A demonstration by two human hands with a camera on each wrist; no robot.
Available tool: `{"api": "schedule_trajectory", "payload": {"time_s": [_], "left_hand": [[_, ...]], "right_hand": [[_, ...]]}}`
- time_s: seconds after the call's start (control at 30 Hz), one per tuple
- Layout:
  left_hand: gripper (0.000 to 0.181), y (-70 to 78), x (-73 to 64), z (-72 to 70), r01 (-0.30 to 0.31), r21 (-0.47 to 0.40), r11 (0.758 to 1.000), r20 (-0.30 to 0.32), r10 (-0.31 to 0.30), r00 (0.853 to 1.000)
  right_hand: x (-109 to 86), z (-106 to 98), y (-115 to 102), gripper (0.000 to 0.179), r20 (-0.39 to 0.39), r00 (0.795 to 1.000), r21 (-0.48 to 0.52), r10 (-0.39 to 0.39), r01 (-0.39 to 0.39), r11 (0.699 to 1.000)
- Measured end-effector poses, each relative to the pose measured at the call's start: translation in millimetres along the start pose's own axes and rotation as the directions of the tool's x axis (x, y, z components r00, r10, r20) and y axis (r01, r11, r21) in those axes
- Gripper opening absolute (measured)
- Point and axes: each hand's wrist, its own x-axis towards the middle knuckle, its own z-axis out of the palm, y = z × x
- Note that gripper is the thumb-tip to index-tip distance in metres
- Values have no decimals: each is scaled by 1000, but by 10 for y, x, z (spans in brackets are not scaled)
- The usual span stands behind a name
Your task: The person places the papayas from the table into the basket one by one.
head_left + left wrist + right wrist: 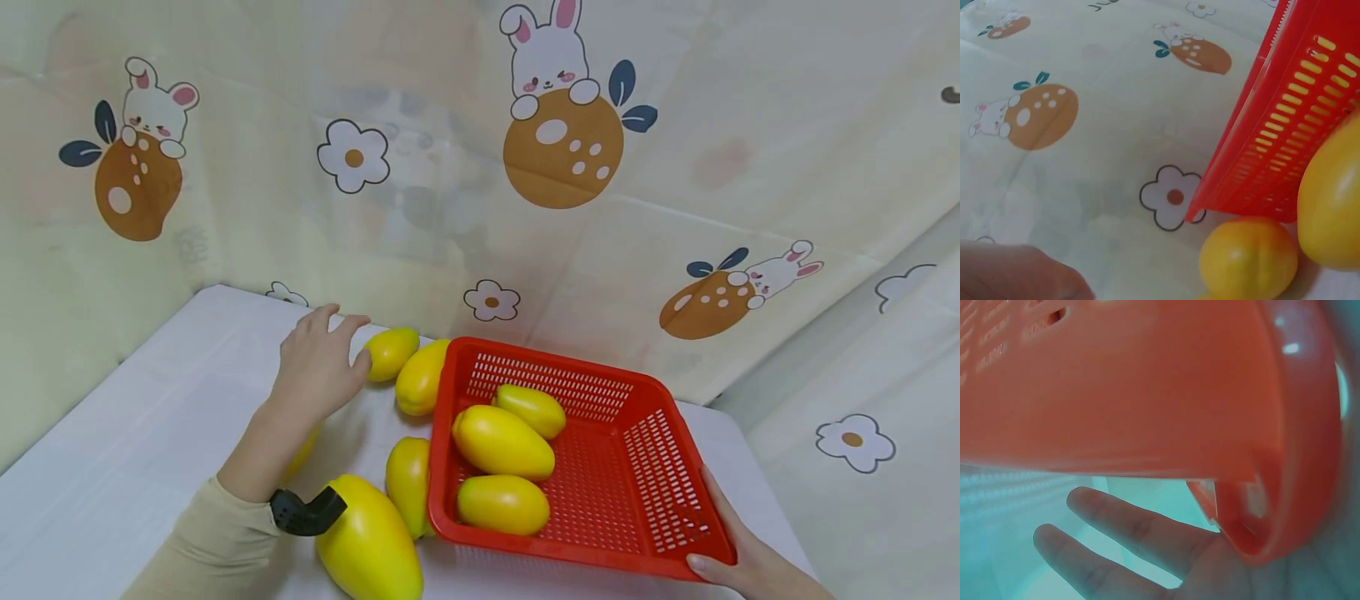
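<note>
My left hand (318, 362) reaches to the back of the table with fingers spread, thumb right at the edge of a small yellow mango (395, 353). In the left wrist view only part of that hand (1016, 275) shows at the lower left. With my right hand (750, 562) I hold a red plastic basket (551, 546) by its near right corner, thumb over the rim. Two fingers (1135, 528) of it stretch out beneath the basket in the right wrist view. Inside, toward the left wall, lie three yellow mangoes (504, 443).
Left of the basket sit more mangoes: one against its back left corner (420, 379), one by its left wall (407, 483), and a large one (367, 537) in front. Another is partly hidden behind my left forearm. A patterned curtain (420, 208) rises behind the white table (187, 400).
</note>
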Motion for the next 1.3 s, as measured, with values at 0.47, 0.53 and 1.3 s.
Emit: {"api": "schedule_trajectory", "payload": {"time_s": [0.47,0.53,1.3], "left_hand": [[53,-222,35,28,131,136,982,315,-168,934],[53,-239,42,42,143,142,979,342,-184,922],[53,-359,21,139,45,114,992,624,-107,774]], "right_hand": [[7,9,3,92,-21,999,0,28,-28,1000],[6,4,7,92,-17,999,10,29,-29,1000],[8,1,1,94,-40,999,-66,6,-8,998]]}}
